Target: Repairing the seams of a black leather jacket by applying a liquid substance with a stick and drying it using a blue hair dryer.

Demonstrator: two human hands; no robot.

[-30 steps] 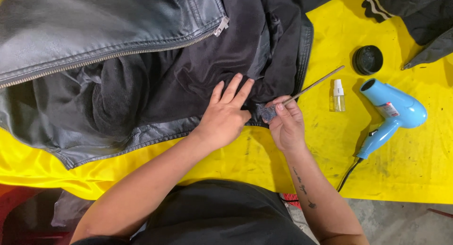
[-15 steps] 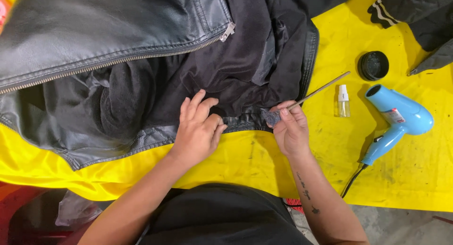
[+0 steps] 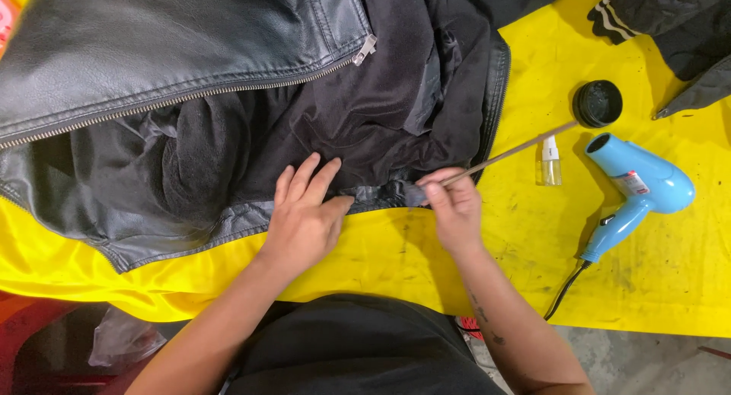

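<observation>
Pinched between thumb and fingers, the right hand (image 3: 455,208) has a narrow grip on a thin brush (image 3: 502,157) — its long handle slants up and away toward the right edge of the counter, while the dark head touches the lower hem of the black leather jacket (image 3: 175,52). The left hand (image 3: 304,216) holds nothing: it lies flat and spread on the jacket's dark lining, fingers pointing toward the far edge, pressing the hem down just beside the brush head.

The jacket lies opened over the left and middle of the counter, on a yellow cloth (image 3: 396,243) that covers the whole top. Its hem runs near the front edge, where both hands meet. A silver zipper (image 3: 364,51) crosses the upper flap.

Judging by this, the step in hand is working something into 1 worn spot on the hem with the brush. The next move calls for short, light strokes along the edge, with the flat hand keeping the leather taut so the head does not drag onto the lining.

Toward the right edge sit 3 other things — a small clear bottle (image 3: 550,165) under the brush handle, a round black tin (image 3: 598,103) beyond it, and a blue hair dryer (image 3: 638,189) whose cord trails off the front edge.
</observation>
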